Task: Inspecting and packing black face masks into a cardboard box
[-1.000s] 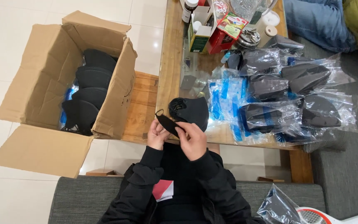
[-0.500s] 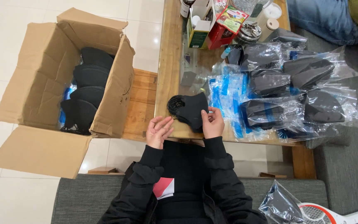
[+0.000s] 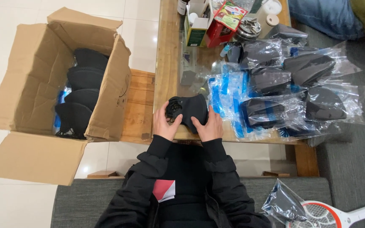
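A black face mask (image 3: 187, 109) lies at the near edge of the wooden table (image 3: 167, 63), and both my hands are on it. My left hand (image 3: 164, 123) grips its left side, fingers curled over the round valve. Against the mask's right side presses my right hand (image 3: 210, 125), fingers flat. Just right of the mask is a stack of empty clear bags with blue strips (image 3: 229, 95). Several bagged black masks (image 3: 271, 110) cover the table's right half.
An open cardboard box (image 3: 106, 99) with several black masks (image 3: 83, 95) stands on the floor at left. Small cartons and a metal tin (image 3: 250, 26) crowd the table's far end. Another person's legs (image 3: 330, 17) show at top right. A bagged mask (image 3: 281, 202) and racket-shaped swatter (image 3: 330, 215) lie on the sofa.
My hands carried the mask from near my chest forward onto the table edge. Now both hands hold it down there, left hand closing over its left side.
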